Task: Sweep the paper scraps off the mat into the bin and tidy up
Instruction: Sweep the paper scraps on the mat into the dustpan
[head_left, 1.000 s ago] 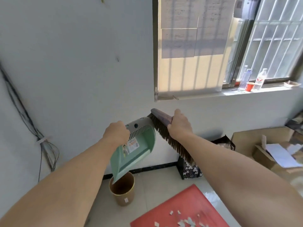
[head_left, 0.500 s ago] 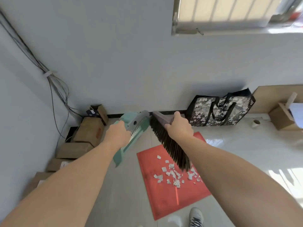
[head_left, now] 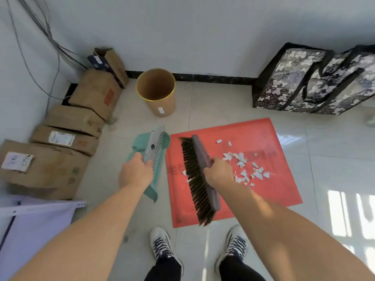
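Cardboard boxes (head_left: 67, 122), brown, creased and labelled, line the wall at far left as I watch this clean-up from my remote seat. The job looks barely begun.

The left hand (head_left: 135, 174) grips the handle of a dustpan (head_left: 156, 142) made of smooth mint-green plastic, with a grey strip of comb teeth along its back edge. The pan hangs tilted over bare tile just beside the left edge of the mat, and I see no scraps in it. Beyond it, near the wall, stands the bin (head_left: 154, 107), a round tan drum with a yellow rim. It stands upright, and the part of its inside that I can see is bare.

The right hand (head_left: 218, 172) is clenched round the dull purple back of a long brush (head_left: 194, 171). Its stiff dark bristles point left over the mat's left half, and I cannot tell whether they touch it.

The mat (head_left: 269, 197) is a flat red sheet, roughly square, lying askew on glossy pale tiles. The paper scraps (head_left: 242, 159), small, white and jagged, lie scattered mostly right of the brush near the mat's middle. A couple show by the bristles.

By my reading the gathering, scooping, tipping into the bin and tidying all remain to be done. A black bag (head_left: 312, 82) with a white floral print slumps against the wall at far right.
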A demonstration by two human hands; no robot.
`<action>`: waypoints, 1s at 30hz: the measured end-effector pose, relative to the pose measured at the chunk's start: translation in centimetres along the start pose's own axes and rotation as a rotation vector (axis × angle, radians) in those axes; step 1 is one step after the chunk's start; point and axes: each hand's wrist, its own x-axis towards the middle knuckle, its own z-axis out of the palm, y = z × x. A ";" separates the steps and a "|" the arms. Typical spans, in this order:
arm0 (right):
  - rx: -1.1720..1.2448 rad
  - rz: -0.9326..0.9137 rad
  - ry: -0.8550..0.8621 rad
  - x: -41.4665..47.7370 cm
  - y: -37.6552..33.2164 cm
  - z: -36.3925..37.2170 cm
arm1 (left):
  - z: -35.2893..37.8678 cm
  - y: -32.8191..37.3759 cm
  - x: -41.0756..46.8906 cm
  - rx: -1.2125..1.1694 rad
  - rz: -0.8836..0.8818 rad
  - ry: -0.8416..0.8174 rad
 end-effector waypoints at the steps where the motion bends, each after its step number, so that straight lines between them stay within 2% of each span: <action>1: 0.017 0.018 -0.012 1.8 1.4 1.8 | 2.5 -0.6 0.9 -0.027 0.003 0.004; 8: 0.061 -0.013 0.019 15.7 8.8 14.9 | 18.6 -3.8 10.1 -0.208 0.011 0.018; 13: 0.129 -0.057 0.001 23.5 11.5 22.5 | 26.7 -5.1 15.7 -0.205 0.039 0.076; 20: 0.259 -0.140 -0.052 26.8 12.6 28.4 | 28.8 -7.6 17.6 0.039 0.223 0.171; 24: 0.312 -0.137 -0.080 27.7 12.1 29.6 | 28.7 -8.5 19.4 -0.033 0.233 0.229; 30: -0.021 -0.180 -0.074 29.3 13.0 28.3 | 29.5 -7.2 19.9 -0.148 0.238 0.248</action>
